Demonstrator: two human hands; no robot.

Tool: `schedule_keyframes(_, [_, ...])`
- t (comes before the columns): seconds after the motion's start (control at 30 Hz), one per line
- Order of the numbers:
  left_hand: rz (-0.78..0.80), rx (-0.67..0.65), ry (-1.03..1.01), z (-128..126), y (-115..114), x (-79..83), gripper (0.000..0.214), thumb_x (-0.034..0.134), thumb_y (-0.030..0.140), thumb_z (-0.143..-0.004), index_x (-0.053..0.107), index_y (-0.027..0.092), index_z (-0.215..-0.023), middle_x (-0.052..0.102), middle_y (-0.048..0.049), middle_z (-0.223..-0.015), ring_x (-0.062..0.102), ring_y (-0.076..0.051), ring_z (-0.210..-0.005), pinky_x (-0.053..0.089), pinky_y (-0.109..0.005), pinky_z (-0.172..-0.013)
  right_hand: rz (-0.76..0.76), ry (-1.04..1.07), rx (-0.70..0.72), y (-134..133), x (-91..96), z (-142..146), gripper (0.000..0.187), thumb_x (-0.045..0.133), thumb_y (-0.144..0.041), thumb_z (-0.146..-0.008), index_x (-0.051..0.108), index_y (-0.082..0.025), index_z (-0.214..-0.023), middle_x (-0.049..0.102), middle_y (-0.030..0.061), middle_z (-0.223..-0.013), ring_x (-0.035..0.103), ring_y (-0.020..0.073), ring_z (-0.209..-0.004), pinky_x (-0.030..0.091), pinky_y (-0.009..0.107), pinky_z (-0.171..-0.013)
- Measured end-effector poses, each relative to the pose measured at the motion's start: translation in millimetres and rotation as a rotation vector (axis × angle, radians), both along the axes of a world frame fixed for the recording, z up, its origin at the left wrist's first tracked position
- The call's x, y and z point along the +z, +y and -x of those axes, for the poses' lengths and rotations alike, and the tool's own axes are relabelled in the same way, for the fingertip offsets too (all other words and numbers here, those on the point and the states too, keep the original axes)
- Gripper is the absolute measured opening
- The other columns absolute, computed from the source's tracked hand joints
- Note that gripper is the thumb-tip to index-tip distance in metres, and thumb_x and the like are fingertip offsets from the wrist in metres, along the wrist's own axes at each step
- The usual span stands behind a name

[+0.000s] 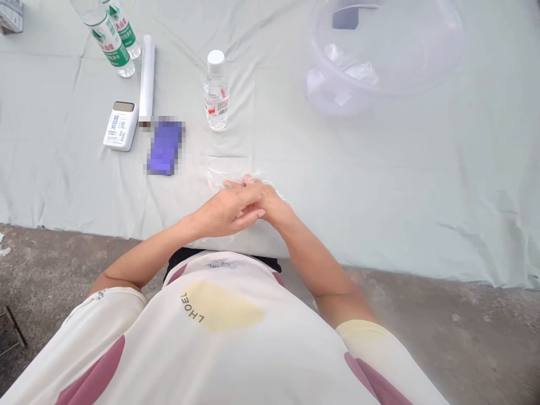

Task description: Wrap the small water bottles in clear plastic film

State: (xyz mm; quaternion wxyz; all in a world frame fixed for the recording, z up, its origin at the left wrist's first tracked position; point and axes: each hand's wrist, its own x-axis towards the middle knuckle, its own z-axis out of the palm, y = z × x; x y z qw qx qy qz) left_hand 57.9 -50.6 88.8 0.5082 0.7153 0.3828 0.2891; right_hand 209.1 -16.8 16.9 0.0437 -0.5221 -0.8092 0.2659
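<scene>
My left hand (230, 211) lies across my right hand (272, 203) near the table's front edge. The left fingers stretch over the right hand, and its thumb stands apart from them. Most of the right fingers are hidden beneath the left hand; a few fingertips show beyond it. A thin, crumpled piece of clear plastic film (217, 179) shows around and beyond both hands. I cannot tell whether the fingers grip it. Farther out, a small clear bottle (216, 95) with a white cap stands upright.
To the left are a white power bank (120, 126), a blurred purple item (165, 149), a white roll (147, 79) and two water bottles (110, 45) with green labels. At the back right, a large translucent basin (388, 93) holds crumpled plastic. A pale cloth (358, 185) covers the table.
</scene>
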Motion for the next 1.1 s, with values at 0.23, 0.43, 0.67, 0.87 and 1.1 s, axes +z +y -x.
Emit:
schedule_keyframes(0.23, [-0.091, 0.124, 0.587, 17.1, 36.2, -58.2, 0.013, 0.07, 0.02, -0.078, 0.057, 0.02, -0.083, 0.054, -0.0063, -0.086, 0.061, -0.029, -0.091, 0.045, -0.036, -0.083, 0.021, -0.268, 0.191, 10.1, 21.9, -12.3, 0.09, 0.09, -0.036, -0.06, 0.051, -0.031, -0.14, 0.057, 0.0138, -0.125, 0.053, 0.0353, -0.112, 0.047, 0.046, -0.087])
schedule_keyframes(0.43, [-0.116, 0.088, 0.888, 47.0, 43.4, -57.1, 0.032, 0.077, 0.037, -0.077, 0.056, 0.02, -0.096, 0.055, -0.0079, -0.095, 0.063, -0.031, -0.094, 0.045, -0.038, -0.085, -0.064, -0.211, 0.258, 25.3, 8.8, -52.5, 0.085, 0.085, -0.026, -0.067, 0.047, -0.032, -0.143, 0.048, 0.0129, -0.147, 0.045, 0.038, -0.13, 0.037, 0.056, -0.103])
schedule_keyframes(0.67, [-0.14, -0.174, 1.235, 52.0, 41.6, -33.8, 0.086, 0.077, 0.053, -0.072, 0.035, 0.033, -0.144, 0.041, -0.0116, -0.137, 0.057, -0.031, -0.113, 0.048, -0.038, -0.086, -0.005, -0.285, 0.338, 60.5, 9.2, -92.6, 0.089, 0.073, -0.039, -0.077, 0.03, -0.032, -0.155, 0.024, 0.0091, -0.164, 0.024, 0.0377, -0.148, 0.018, 0.061, -0.116])
schedule_keyframes(0.87, [-0.157, -0.168, 1.302, 53.6, 44.7, -32.9, 0.113, 0.08, 0.062, -0.064, 0.02, 0.029, -0.154, 0.043, -0.0161, -0.138, 0.052, -0.034, -0.116, 0.046, -0.041, -0.089, 0.012, -0.414, 0.139, 81.1, 7.9, -147.3, 0.085, 0.072, -0.051, -0.077, 0.034, -0.039, -0.152, 0.025, 0.0059, -0.163, 0.022, 0.0371, -0.149, 0.022, 0.061, -0.115])
schedule_keyframes(1.1, [-0.08, -0.189, 1.336, 50.0, 53.5, -33.0, 0.133, 0.082, 0.063, -0.059, 0.003, 0.022, -0.158, 0.045, -0.0203, -0.138, 0.054, -0.037, -0.115, 0.045, -0.041, -0.091, -0.207, -0.327, -0.234, 36.8, 48.8, -144.3, 0.052, 0.048, -0.041, -0.095, 0.048, -0.022, -0.144, 0.052, 0.0176, -0.142, 0.054, 0.0385, -0.123, 0.048, 0.056, -0.093])
